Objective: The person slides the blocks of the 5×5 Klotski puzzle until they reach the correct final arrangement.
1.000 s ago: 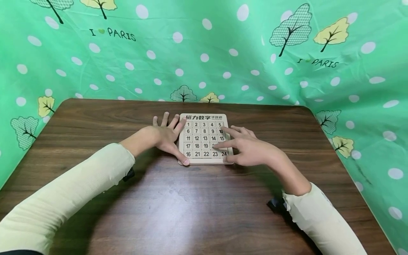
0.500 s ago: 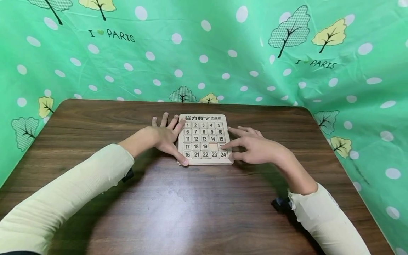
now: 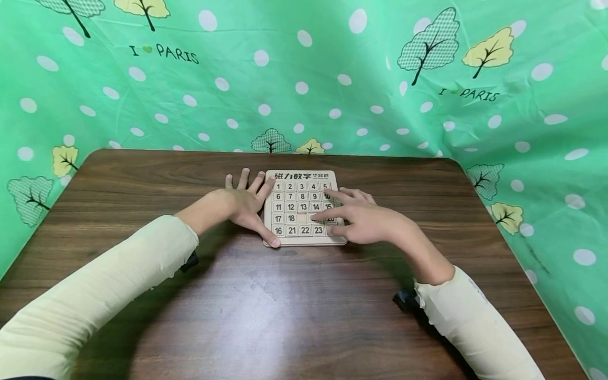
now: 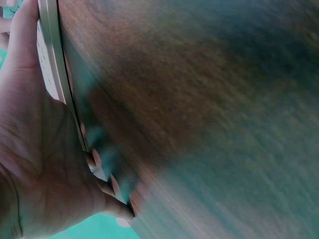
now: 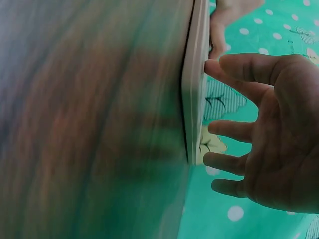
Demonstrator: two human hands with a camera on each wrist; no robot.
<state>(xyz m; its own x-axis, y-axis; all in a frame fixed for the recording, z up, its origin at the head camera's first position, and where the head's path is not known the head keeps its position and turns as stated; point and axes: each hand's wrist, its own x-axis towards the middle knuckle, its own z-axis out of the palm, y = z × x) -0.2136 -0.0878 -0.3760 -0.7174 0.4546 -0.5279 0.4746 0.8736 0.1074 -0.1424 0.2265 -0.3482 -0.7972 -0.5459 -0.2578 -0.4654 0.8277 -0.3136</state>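
A pale number sliding puzzle (image 3: 304,242) lies flat on the table, with dark lettering along its top. The left hand (image 3: 244,205), fingers spread, touches its left side: thumb on the lower corner, index finger near the upper one. Over the right side reaches the right hand (image 3: 368,219), its index fingertip on a tile (image 3: 315,217) in the fourth row. That tile's number is mostly covered. Just left of it is the bare gap (image 3: 302,218), beside tile 18 (image 3: 291,218). The right thumb covers the bottom right tile. In the right wrist view, the puzzle's edge (image 5: 192,99) stands beside straight fingers.
A dark wood-grain table (image 3: 256,311) bears the puzzle. Behind it and at both sides hangs a green dotted cloth (image 3: 304,63) printed with trees. Pale sleeves cover both forearms, and a dark device (image 3: 405,301) shows at the right wrist.
The right index finger has slid tile 20 right into the row's end, then moved left and slid the neighbouring tile right. The gap has shifted leftward. The left hand stays in place.
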